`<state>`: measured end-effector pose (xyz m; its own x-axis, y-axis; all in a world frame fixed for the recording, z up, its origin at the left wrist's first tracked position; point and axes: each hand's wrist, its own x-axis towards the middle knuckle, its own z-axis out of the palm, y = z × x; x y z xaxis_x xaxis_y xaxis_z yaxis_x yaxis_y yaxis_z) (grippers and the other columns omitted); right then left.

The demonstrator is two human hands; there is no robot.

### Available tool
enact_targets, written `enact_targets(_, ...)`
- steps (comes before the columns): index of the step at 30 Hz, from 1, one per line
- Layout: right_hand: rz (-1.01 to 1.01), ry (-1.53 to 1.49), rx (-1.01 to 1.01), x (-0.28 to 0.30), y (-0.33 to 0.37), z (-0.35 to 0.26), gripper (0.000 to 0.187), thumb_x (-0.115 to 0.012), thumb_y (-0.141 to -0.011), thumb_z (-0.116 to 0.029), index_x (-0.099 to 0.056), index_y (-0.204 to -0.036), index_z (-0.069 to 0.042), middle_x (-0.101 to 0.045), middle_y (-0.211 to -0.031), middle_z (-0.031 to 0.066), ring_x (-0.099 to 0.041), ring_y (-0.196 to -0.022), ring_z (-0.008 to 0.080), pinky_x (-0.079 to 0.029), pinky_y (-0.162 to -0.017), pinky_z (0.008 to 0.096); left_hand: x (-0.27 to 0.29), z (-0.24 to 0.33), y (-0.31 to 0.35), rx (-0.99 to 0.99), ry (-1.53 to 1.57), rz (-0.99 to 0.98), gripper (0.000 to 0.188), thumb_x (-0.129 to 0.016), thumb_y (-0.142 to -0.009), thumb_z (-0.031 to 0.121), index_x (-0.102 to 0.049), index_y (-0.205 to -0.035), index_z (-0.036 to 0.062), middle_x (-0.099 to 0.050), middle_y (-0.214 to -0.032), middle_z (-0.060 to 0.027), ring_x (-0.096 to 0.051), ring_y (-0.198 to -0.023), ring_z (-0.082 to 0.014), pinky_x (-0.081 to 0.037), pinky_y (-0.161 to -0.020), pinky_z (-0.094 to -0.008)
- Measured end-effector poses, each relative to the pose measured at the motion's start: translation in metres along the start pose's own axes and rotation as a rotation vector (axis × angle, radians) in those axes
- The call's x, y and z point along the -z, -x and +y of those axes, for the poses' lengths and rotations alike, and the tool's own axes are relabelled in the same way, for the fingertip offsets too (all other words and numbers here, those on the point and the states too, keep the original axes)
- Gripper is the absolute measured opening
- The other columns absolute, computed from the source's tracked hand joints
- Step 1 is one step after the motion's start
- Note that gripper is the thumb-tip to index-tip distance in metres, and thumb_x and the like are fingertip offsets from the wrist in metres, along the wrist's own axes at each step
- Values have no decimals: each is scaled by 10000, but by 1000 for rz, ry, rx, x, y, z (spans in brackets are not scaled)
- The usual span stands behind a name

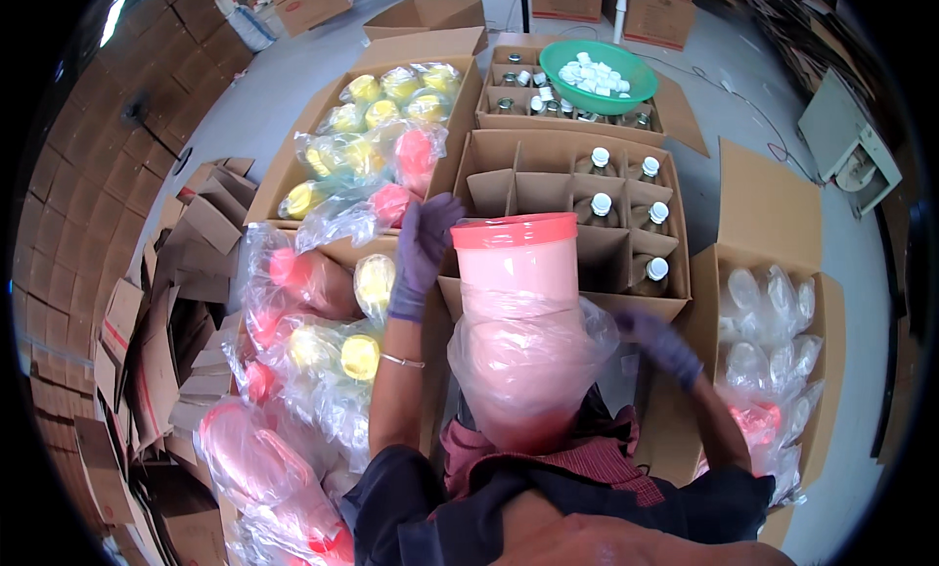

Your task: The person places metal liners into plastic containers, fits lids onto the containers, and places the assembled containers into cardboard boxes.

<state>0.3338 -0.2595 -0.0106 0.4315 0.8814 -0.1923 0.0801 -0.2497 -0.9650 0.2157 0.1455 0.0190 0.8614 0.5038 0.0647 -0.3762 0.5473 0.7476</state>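
Observation:
A tall pink plastic container (518, 272) with a darker pink rim stands upright against my lap. Its clear plastic bag (533, 346) is bunched around the middle and lower part. My left hand (426, 241), in a purple glove, is beside the rim with fingers stretched out and open; whether it touches the container I cannot tell. My right hand (661, 343), also gloved, is blurred by motion just right of the bag, and its fingers cannot be made out.
Ahead is a divided carton (572, 310) with several white-capped bottles (601, 208). Behind it, a green basin (641, 77) holds white caps (592, 77). Bagged yellow-topped containers (383, 114) and pink ones (313, 277) fill cartons at left. Clear bagged containers (748, 297) sit in a right-hand carton.

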Motion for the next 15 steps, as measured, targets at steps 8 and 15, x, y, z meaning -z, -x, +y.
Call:
enact_targets(8, 219, 642, 739, -45, -128, -186, 280, -599, -934, -296, -670, -981, -29, -650, -1023, 143, -588, -1069, 269, -451, -936, 343, -20, -69, -7, 181, 490, -202, 509, -405, -1008, 466, -657, -923, 32, -691, -897, -82, -627, -836, -169, -502, -793, -297)
enact_targets(15, 70, -96, 492, 5, -168, -94, 577, -415, -977, -562, -622, -1130, -46, -582, -1219, 133, -536, -1202, 240, -397, -1052, 366, -106, 61, 62, -288, -1173, 47, 361, -359, -985, 133, -580, -1219, -29, -666, -1078, -150, -638, -992, -215, -479, -928, -325)
